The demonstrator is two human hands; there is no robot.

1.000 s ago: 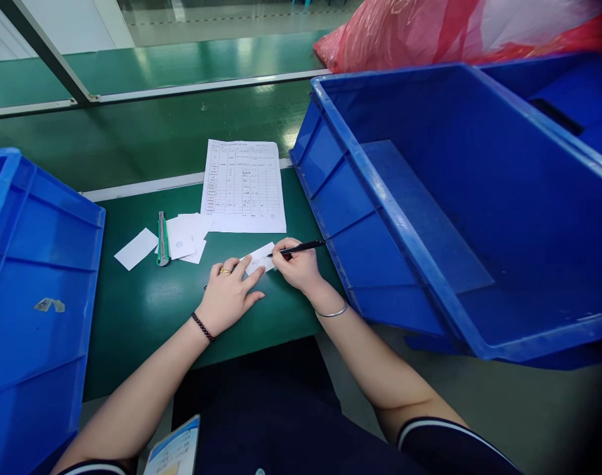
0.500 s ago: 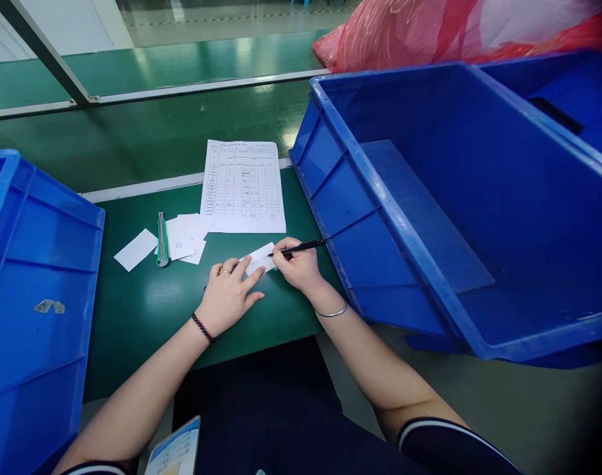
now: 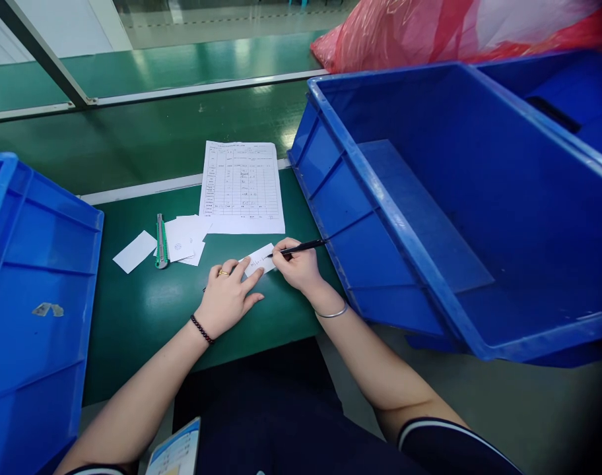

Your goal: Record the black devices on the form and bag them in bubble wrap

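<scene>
My left hand point(image 3: 228, 290) lies with its fingers spread, their tips pressing a small white card point(image 3: 259, 261) to the green table. In my right hand point(image 3: 297, 265) is a black pen point(image 3: 305, 247), its tip touching the card. A short line of handwriting shows on the card. Beyond both hands lies a printed form point(image 3: 242, 188) with a table and some handwritten entries. To the left are several white cards point(image 3: 181, 245), overlapping each other, and a green utility knife point(image 3: 161, 243). One separate blank card point(image 3: 134, 251) lies left of the knife.
A large blue bin point(image 3: 331, 165) stands close at my right, its side near the pen's end. Another blue bin point(image 3: 43, 264) borders the table on the left. Behind the right bin is a red and clear plastic bag point(image 3: 404, 33). A metal frame post point(image 3: 48, 56) rises at the back left.
Both hands hold nearly the same place, the pen tip still on the card. The whole view has shifted very slightly.
</scene>
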